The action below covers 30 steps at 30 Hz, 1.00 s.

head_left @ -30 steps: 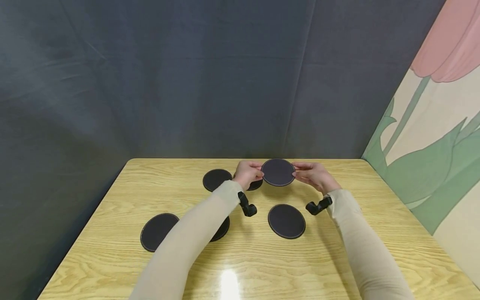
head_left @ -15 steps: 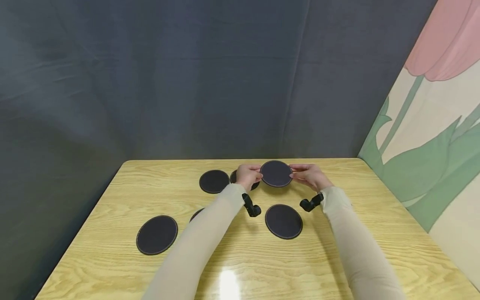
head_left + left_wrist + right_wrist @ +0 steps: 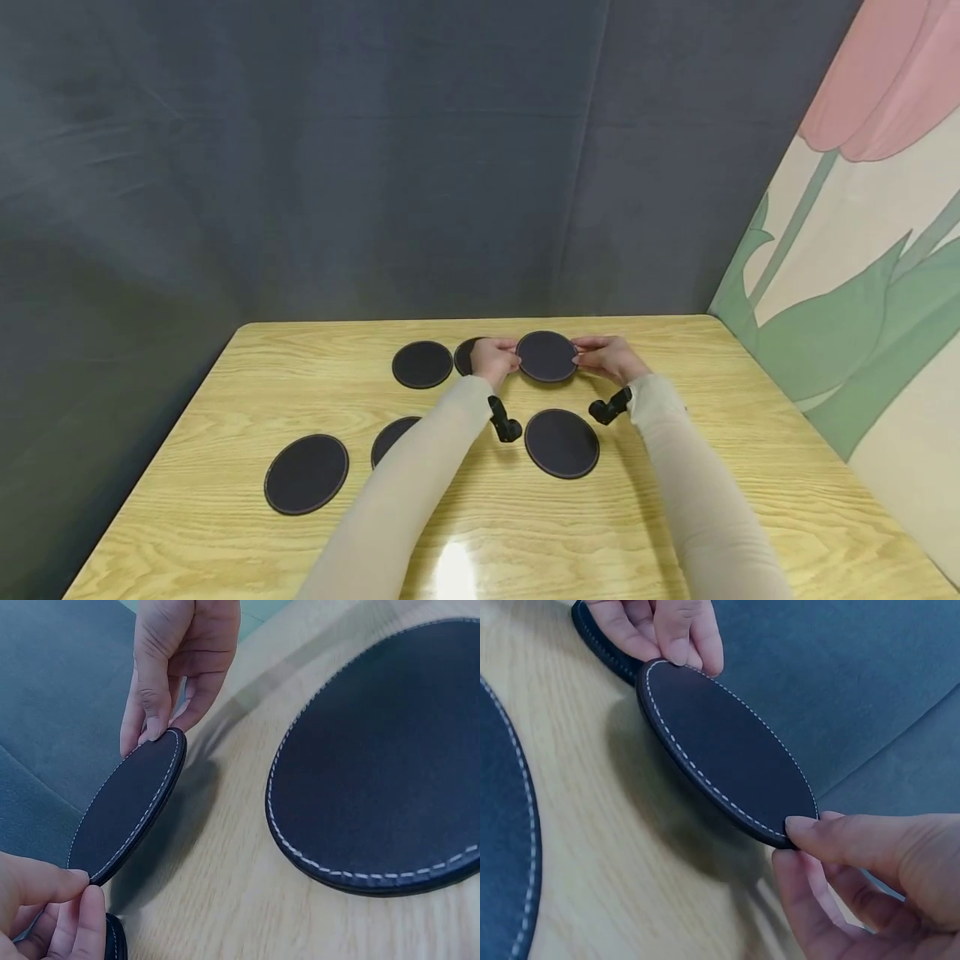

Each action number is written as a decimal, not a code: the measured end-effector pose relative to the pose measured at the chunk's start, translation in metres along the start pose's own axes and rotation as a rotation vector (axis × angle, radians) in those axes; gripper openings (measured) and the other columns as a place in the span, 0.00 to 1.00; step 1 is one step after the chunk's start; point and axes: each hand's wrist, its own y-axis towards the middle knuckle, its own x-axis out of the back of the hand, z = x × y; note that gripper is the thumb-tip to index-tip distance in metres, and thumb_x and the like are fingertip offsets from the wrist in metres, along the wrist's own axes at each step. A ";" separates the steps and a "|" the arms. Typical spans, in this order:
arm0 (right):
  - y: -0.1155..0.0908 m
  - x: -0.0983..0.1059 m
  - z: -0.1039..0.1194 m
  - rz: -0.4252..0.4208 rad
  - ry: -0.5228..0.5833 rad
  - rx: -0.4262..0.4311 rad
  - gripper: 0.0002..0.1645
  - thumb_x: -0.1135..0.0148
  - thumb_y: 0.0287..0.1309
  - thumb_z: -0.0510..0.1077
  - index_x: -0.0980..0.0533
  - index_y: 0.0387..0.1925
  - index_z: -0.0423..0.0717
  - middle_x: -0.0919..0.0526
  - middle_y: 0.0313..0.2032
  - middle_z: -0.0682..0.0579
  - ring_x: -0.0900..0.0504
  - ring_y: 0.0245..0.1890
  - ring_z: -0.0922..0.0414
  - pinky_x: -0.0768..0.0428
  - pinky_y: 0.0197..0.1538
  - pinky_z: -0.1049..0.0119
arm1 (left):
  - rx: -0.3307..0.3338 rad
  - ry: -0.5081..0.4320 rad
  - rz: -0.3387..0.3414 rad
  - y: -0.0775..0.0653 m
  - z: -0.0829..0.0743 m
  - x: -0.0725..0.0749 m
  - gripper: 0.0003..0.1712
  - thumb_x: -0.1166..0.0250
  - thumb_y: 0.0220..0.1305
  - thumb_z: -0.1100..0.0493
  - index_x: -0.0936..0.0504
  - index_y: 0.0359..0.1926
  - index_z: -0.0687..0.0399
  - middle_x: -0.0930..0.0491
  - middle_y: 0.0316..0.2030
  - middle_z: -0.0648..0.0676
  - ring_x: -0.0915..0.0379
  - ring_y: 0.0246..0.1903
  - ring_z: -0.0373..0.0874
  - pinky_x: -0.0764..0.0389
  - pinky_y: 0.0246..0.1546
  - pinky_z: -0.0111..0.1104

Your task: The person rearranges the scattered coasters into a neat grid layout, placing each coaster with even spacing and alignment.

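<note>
A round black coaster with pale edge stitching (image 3: pixel 547 357) is held a little above the table, its shadow falling beneath it. My left hand (image 3: pixel 494 360) pinches its left edge between thumb and fingers. On the opposite edge, my right hand (image 3: pixel 611 358) pinches it the same way, as the right wrist view shows with the thumb on top of the coaster (image 3: pixel 727 750). Behind my left hand lies another coaster (image 3: pixel 464 357), partly covered by that hand. Directly in front of the held one, a coaster (image 3: pixel 562 443) rests flat on the wood.
More black coasters lie on the wooden table (image 3: pixel 510 533): one at the back left (image 3: pixel 422 365), one at the front left (image 3: pixel 307 474), and a coaster (image 3: pixel 392 437) half hidden by my left sleeve. A dark curtain (image 3: pixel 420 167) hangs behind the table; a painted wall (image 3: pixel 847 333) stands at right.
The held coaster has come down closer to the table, both hands lowering with it. The whole view has shifted slightly, and more of the coaster beside my left sleeve shows.
</note>
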 end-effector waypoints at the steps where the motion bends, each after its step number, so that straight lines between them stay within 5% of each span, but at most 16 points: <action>1: 0.001 -0.001 -0.001 0.000 -0.001 -0.002 0.34 0.44 0.60 0.25 0.40 0.67 0.26 0.19 0.38 0.56 0.17 0.35 0.67 0.18 0.45 0.73 | 0.004 0.005 -0.006 0.001 0.001 0.000 0.24 0.37 0.52 0.80 0.17 0.51 0.65 0.17 0.46 0.63 0.17 0.43 0.51 0.15 0.40 0.34; 13: 0.009 -0.004 -0.008 -0.021 0.002 -0.041 0.33 0.45 0.60 0.24 0.40 0.67 0.26 0.17 0.33 0.57 0.17 0.33 0.66 0.17 0.44 0.72 | 0.015 0.134 -0.033 0.012 0.008 -0.002 0.21 0.35 0.50 0.79 0.14 0.46 0.62 0.15 0.42 0.61 0.15 0.36 0.49 0.15 0.32 0.31; 30: 0.014 -0.003 -0.010 -0.025 0.017 -0.061 0.33 0.45 0.59 0.23 0.39 0.66 0.26 0.17 0.32 0.58 0.17 0.33 0.65 0.17 0.44 0.70 | -0.027 0.361 -0.046 0.010 0.009 -0.001 0.18 0.30 0.48 0.73 0.11 0.41 0.54 0.13 0.40 0.53 0.19 0.45 0.46 0.17 0.36 0.31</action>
